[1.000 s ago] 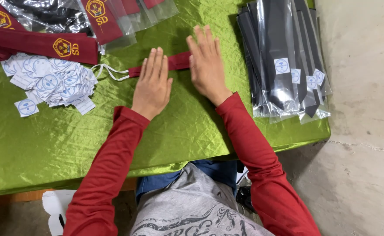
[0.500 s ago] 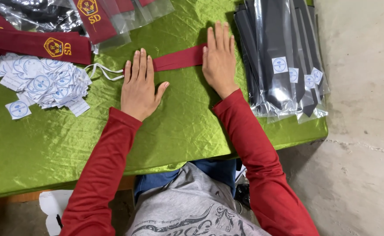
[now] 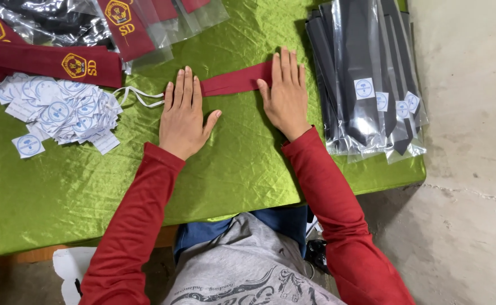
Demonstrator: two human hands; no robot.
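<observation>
A dark red necktie (image 3: 234, 82) lies flat across the green satin tablecloth (image 3: 242, 152), with a white elastic loop (image 3: 138, 96) at its left end. My left hand (image 3: 183, 113) lies flat, fingers together, pressing on the tie's left part. My right hand (image 3: 286, 93) lies flat on the tie's right end. Both palms are down and neither hand grips anything.
A heap of small white round-print labels (image 3: 61, 110) lies at the left. More dark red ties with yellow emblems (image 3: 50, 62) and clear plastic sleeves (image 3: 163, 28) lie at the back left. A stack of bagged dark ties (image 3: 366, 79) sits at the right, near the table's edge.
My hands have moved apart along the tie, the right hand sliding right and the left hand staying near the elastic end, so more of the red tie shows between them.
</observation>
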